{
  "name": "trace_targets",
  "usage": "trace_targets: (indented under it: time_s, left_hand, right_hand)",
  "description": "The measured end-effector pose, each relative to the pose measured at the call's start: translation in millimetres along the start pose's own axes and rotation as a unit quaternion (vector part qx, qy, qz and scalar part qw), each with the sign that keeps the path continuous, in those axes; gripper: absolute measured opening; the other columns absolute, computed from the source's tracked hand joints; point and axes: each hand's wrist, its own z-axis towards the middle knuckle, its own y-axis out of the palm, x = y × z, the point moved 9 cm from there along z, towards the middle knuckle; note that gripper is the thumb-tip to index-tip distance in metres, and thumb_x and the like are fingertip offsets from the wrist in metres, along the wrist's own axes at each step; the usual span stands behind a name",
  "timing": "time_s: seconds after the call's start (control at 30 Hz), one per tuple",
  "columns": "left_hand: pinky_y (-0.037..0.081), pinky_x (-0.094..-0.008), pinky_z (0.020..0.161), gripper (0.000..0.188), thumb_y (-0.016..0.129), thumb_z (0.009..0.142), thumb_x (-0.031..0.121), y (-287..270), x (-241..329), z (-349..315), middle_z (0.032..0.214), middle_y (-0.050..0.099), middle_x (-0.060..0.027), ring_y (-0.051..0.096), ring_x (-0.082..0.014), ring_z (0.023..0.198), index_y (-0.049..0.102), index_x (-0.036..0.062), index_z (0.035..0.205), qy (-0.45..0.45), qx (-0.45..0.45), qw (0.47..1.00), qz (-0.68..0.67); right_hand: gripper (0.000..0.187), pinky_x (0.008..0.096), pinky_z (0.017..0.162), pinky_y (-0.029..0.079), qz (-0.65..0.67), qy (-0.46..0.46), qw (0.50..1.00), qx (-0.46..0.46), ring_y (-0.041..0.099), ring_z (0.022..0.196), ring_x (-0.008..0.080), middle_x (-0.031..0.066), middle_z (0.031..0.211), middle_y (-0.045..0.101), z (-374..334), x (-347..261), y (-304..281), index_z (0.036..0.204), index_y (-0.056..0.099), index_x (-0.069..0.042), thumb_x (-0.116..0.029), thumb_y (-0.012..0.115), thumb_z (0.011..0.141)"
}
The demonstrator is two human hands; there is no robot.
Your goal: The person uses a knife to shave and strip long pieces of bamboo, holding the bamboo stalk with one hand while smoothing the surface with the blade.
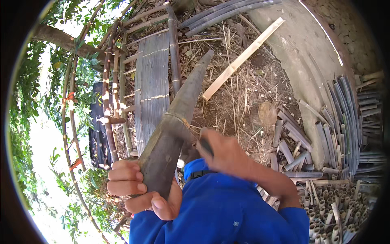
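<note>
A long pale wooden strip [243, 59] lies ahead across litter-strewn brown earth [222, 118], your left hand [131, 188] clasping thick grey bamboo [172, 122], your right hand [227, 153] a dark handle [206, 147]

Bamboo piece [178, 107], dark grey and dull-surfaced, set aslant from the lower centre-left of the frame to the upper centre, its broad end lowest and its outline narrowing toward the far tip. A node ring, partly tan, crosses it near the middle of its visible length; a paler, olive-tinged strip runs along its left edge below the node. Hand tool [206, 147], dark-handled, at the centre of the frame, just right of the bamboo piece; its working part is blurred, and contact cannot be determined
</note>
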Motion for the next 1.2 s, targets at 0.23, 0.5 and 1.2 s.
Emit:
trace_targets:
  time_s: [0.23, 0.5, 1.2]
  left_hand:
    - [0.027, -0.0385, 0.071, 0.021, 0.056, 0.082, 0.029, 3.7, -3.2, -6.9, 0.087, 0.031, -0.0018, 0.032, -0.0196, 0.079, 0.04, 0.0204, 0.073, -0.016, -0.026, 0.999, -0.02]
    - [0.029, -0.0372, 0.07, 0.02, 0.059, 0.081, 0.032, 4.0, -1.3, -10.9, 0.087, 0.035, 0.0009, 0.035, -0.019, 0.08, 0.044, 0.0229, 0.072, 0.011, -0.058, 0.995, -0.081]
    - [0.034, -0.034, 0.061, 0.024, 0.075, 0.073, 0.034, 11.2, 14.0, -10.6, 0.076, 0.045, 0.0059, 0.044, -0.0156, 0.068, 0.057, 0.0196, 0.069, 0.019, -0.217, 0.957, -0.193]
  right_hand:
    - [0.028, 0.0479, 0.061, 0.058, -0.041, 0.077, 0.996, -0.025, 0.071, 0.073, 0.0423, 0.0243, 0.082, 0.07, 1.5, 22.0, 0.2, 0.113, 0.055, -0.002, -0.018, 0.069, 0.094]
    - [0.033, 0.0486, 0.064, 0.058, -0.052, 0.072, 0.995, -0.044, 0.07, 0.075, 0.0444, 0.0259, 0.084, 0.069, 7.5, 23.2, -0.9, 0.116, 0.055, -0.002, -0.019, 0.07, 0.093]
    - [0.05, 0.0461, 0.058, 0.058, -0.109, 0.103, 0.984, -0.098, 0.07, 0.073, 0.0389, 0.0168, 0.093, 0.069, 10.3, 37.2, -6.7, 0.121, 0.051, -0.003, -0.019, 0.077, 0.082]
